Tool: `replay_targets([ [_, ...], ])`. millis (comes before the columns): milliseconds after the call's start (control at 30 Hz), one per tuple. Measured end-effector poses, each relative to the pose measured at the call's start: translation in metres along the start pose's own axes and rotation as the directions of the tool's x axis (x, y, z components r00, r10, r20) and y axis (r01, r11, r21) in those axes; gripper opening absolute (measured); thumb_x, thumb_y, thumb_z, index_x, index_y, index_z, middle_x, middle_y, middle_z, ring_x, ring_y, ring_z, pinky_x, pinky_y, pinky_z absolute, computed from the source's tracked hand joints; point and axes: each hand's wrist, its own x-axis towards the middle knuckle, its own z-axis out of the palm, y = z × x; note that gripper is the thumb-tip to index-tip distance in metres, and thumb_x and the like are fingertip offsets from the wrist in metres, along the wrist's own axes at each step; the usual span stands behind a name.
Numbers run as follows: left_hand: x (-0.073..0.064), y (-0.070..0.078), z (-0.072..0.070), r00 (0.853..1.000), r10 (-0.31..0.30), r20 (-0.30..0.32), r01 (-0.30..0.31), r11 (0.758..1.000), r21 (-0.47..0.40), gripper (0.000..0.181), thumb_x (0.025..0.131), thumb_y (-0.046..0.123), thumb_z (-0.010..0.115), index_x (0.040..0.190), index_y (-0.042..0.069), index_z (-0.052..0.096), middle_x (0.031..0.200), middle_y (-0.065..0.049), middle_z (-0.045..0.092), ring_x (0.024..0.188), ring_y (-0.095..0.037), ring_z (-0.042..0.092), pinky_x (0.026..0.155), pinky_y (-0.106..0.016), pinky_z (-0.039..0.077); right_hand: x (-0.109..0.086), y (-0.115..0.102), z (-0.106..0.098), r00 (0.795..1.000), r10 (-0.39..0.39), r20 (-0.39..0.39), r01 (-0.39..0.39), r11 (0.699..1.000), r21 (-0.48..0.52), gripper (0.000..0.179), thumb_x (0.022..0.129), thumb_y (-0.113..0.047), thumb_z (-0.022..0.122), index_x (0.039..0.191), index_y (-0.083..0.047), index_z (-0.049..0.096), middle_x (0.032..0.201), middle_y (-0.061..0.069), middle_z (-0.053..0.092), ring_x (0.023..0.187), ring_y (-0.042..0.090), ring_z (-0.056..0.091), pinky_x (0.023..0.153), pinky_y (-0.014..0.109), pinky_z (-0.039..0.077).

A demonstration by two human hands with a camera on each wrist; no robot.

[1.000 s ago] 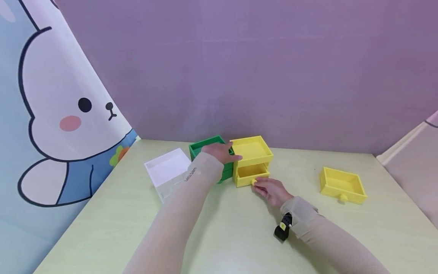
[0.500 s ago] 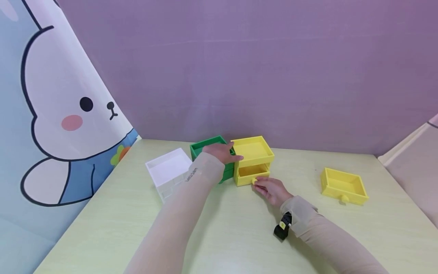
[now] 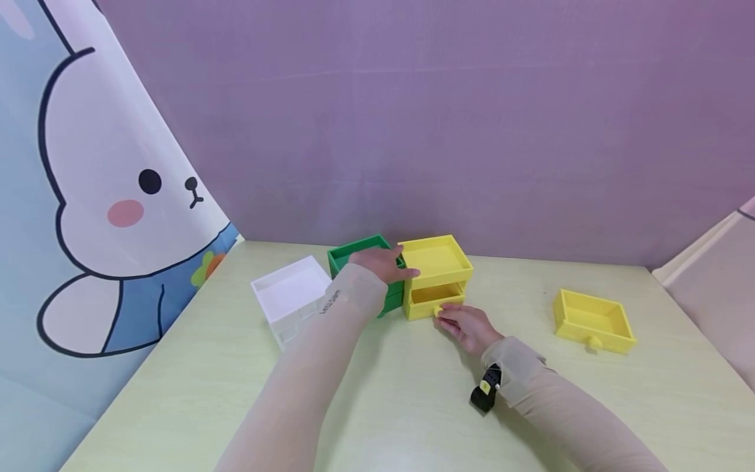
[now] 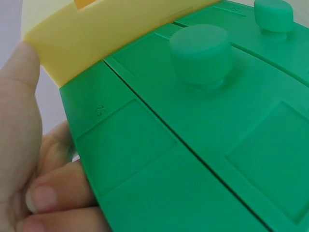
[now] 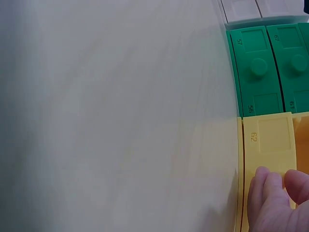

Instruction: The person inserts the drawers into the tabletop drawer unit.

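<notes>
A small yellow drawer cabinet [image 3: 439, 259] stands at the back of the table, against the right side of a green drawer cabinet [image 3: 392, 300]. My left hand [image 3: 377, 263] reaches over the green cabinet's top, its thumb and forefinger spread to the yellow cabinet's left side. In the left wrist view the thumb [image 4: 19, 116] lies at the yellow corner, other fingers beside the green top edge. My right hand [image 3: 470, 328] pinches the knob [image 3: 438, 311] of the lower yellow drawer [image 5: 270, 140], which sits in its slot. Above it the upper slot is vacant.
A loose yellow drawer [image 3: 592, 321] with a round knob lies to the right on the table [image 3: 413, 406]. A white drawer cabinet [image 3: 291, 288] stands left of the green one. A purple backdrop [image 3: 377, 118] rises behind the table's far edge.
The lower yellow drawer sits slightly further in than a second ago, the right hand still at its knob. My left hand keeps its place.
</notes>
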Motion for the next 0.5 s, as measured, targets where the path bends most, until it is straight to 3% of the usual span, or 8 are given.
replay_targets([
  [167, 0.0009, 0.0005, 0.0005, 1.0, 0.002, 0.004, -0.002, 1.0, -0.001, 0.077, 0.087, 0.073, 0.039, 0.153, 0.036, 0.019, 0.12, 0.001, 0.064, 0.094, -0.018, 0.057, 0.06, -0.023, 0.044, 0.0005, 0.0012, -0.0013, 1.0, -0.005, 0.0, 0.005, 1.0, 0.0, 0.035, 0.094, 0.008, 0.051, 0.127, 0.016, 0.043, 0.081, 0.002, 0.065, 0.074, 0.011, 0.066, 0.075, 0.019, 0.052],
  [500, 0.0069, -0.0009, 0.0029, 1.0, -0.004, 0.023, 0.004, 1.0, -0.007, 0.079, 0.087, 0.074, 0.037, 0.153, 0.037, 0.016, 0.137, 0.0, 0.054, 0.107, -0.02, 0.055, 0.062, -0.025, 0.045, -0.002, -0.001, -0.0053, 0.999, 0.013, 0.037, -0.014, 1.0, 0.01, 0.042, 0.096, 0.006, 0.049, 0.136, 0.015, 0.037, 0.086, 0.003, 0.066, 0.08, 0.011, 0.066, 0.081, 0.02, 0.051],
])
